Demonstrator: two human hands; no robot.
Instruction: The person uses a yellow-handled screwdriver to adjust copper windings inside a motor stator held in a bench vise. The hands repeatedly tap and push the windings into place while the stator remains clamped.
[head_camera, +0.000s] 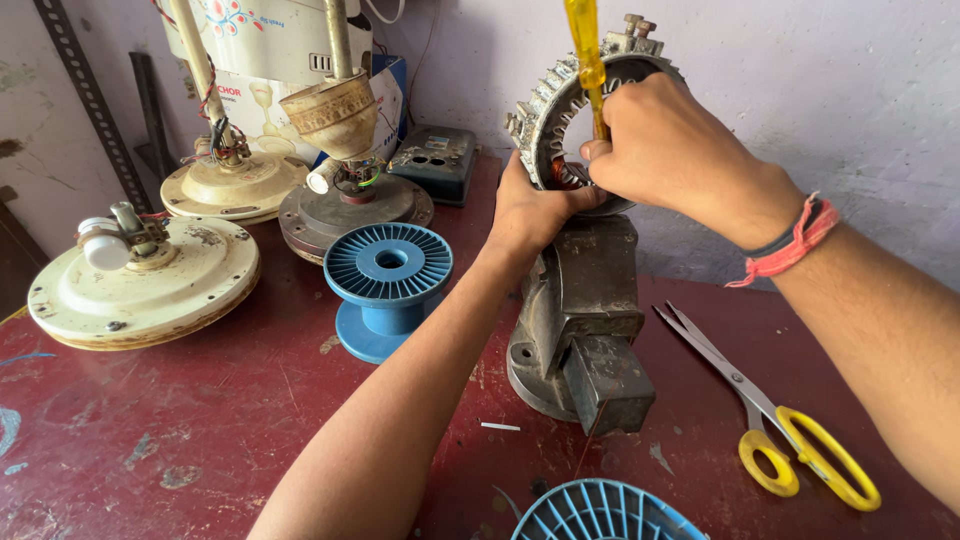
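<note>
1. Head view, upper centre of the frame: a slotted metal stator ring (560, 100) stands on edge, clamped in a grey bench vise (580, 320) that sits on the dark red table (200, 420).
2. The left hand (530, 210) reaches up from the lower centre and grips the ring's lower left rim, with the thumb laid across its front.
3. The right hand (670, 150) comes in from the right, closed around a screwdriver with a yellow handle (585, 50); the handle points upward and the shaft goes down into the ring's opening. A red thread band (800, 240) circles that wrist.
4. Right of the vise, lower right: scissors with yellow handles (780, 420) lie flat on the table.
5. Left of the vise: an empty blue spool (388, 285) stands upright. Another blue spool's rim (600, 515) shows at the bottom edge.
6. Upper left: several cream ceiling-fan motor housings (140, 280) rest on the table.
</note>
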